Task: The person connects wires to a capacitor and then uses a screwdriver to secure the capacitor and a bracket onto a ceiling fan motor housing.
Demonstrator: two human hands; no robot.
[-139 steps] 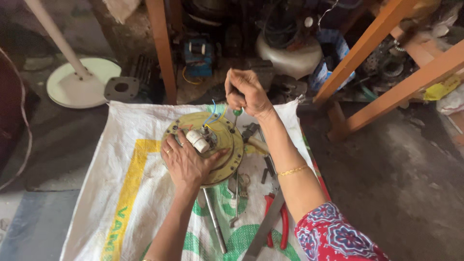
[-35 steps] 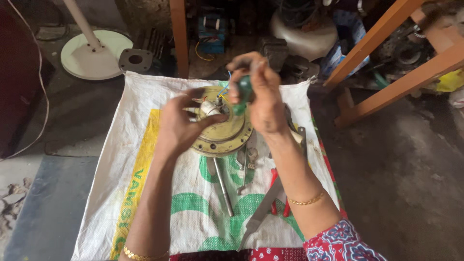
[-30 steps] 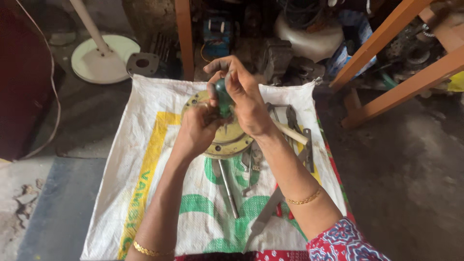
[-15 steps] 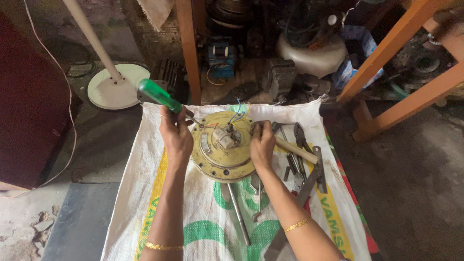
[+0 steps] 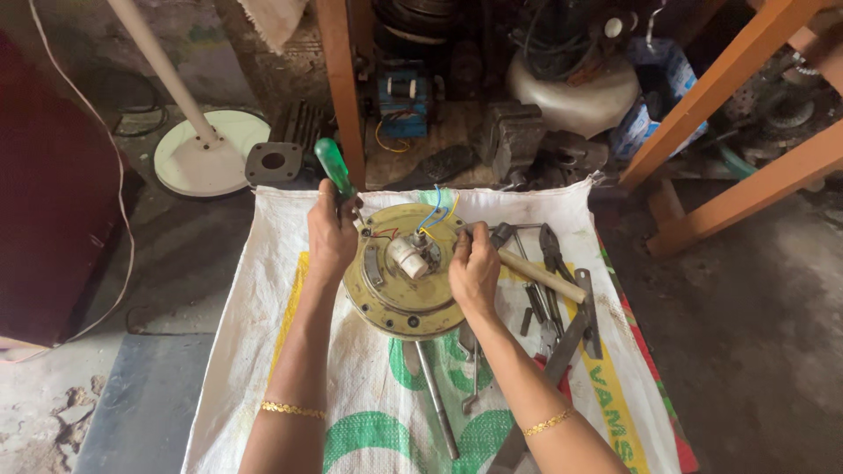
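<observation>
Fan motor housing (image 5: 406,297): gripped at both rims. Left hand (image 5: 331,239) clamps green-handled screwdriver (image 5: 335,169); right hand (image 5: 474,270) clasps right rim. Repositioning step; next, tip needs seating.

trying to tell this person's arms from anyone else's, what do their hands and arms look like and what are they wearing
Both forearms are bare, with no sleeves showing in this view and no gloves. The left hand has a thin gold-coloured chain bracelet with small beaded links around the forearm. The right hand has a similar thin gold-coloured bangle. Whether any finger rings are worn is too small to tell.
</observation>
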